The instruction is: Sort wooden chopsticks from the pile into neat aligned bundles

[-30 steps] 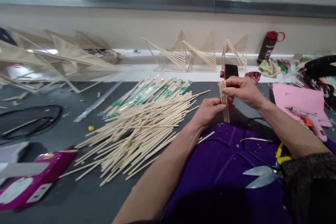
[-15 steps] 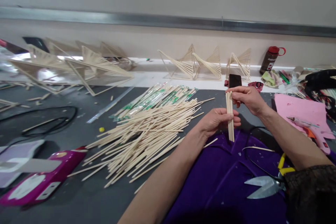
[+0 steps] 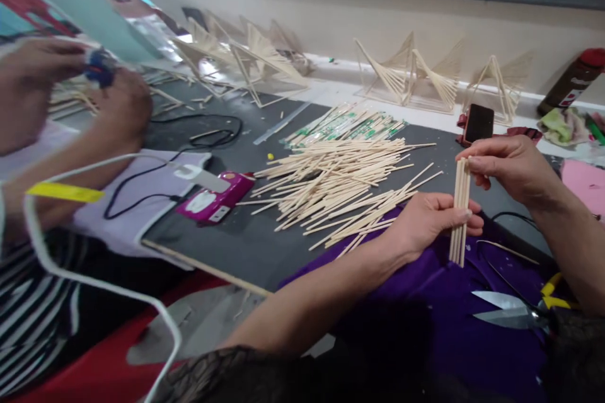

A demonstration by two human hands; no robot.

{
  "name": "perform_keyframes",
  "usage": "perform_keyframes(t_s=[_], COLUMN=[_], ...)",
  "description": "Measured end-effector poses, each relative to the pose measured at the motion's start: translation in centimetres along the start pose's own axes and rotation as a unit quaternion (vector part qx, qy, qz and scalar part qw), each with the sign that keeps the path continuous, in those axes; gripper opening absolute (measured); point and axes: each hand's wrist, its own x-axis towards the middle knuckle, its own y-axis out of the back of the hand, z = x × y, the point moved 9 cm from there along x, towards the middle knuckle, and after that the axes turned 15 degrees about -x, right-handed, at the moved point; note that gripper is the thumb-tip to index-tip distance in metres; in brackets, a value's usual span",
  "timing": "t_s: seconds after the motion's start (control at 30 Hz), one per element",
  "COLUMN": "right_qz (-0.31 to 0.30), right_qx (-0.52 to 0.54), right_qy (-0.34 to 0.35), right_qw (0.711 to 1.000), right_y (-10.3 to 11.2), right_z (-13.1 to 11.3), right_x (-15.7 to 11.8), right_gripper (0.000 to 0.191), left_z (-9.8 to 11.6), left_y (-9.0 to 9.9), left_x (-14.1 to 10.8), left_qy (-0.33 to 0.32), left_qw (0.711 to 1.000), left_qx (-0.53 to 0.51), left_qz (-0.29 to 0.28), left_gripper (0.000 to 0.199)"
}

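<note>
Several pale wooden sticks (image 3: 459,214) stand side by side as a flat, nearly upright bundle. My left hand (image 3: 437,220) is closed around the middle of the bundle, thumb across its front. At the top end, my right hand (image 3: 501,160) pinches the sticks between thumb and fingers. Left of my hands lies a large loose pile of sticks (image 3: 331,182) on the dark grey table (image 3: 227,258). Beneath my hands is a purple cloth (image 3: 425,321), with open scissors (image 3: 510,313) with yellow handles at its right.
Stick frames (image 3: 432,82) line the wall. A phone (image 3: 479,124) and a red-capped bottle (image 3: 571,82) are at the back right. Plastic-wrapped sticks (image 3: 350,124) lie behind the pile; a magenta box (image 3: 216,198) is left. Another person's hands (image 3: 118,101) hold something small and dark.
The view has swung left and down, bringing another person's arms and a white cable into sight. Both my hands still hold the stick bundle in nearly the same pose.
</note>
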Motion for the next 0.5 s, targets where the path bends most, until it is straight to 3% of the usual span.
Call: perform_keyframes(t_s=[0.2,0.37,0.43,0.5], right_qz=[-0.121,-0.13,-0.145,-0.198], right_qx=[-0.053,-0.124,-0.19,-0.278], right_qy=[0.027,0.009,0.05,0.123], right_qw=[0.991,0.984,0.97,0.932], right_y=[-3.4,-4.4,-5.7,-8.4], right_z=[-1.3,-0.4,-0.8,-1.2], right_x=[-1.6,-0.5,0.2,0.2], right_gripper=[0.02,0.028,0.025,0.022], left_z=[-1.8,-3.5,-4.1,-4.3], left_y=[1.4,2.5,2.4,2.5], left_x=[-3.7,-5.3,-6.1,-6.7], left_qy=[0.03,0.092,0.112,0.115], left_qw=[0.999,0.994,0.991,0.989], left_qx=[-0.021,-0.014,0.009,0.021], left_qz=[-0.027,-0.053,-0.077,-0.09], left_gripper=[0.033,0.035,0.032,0.029])
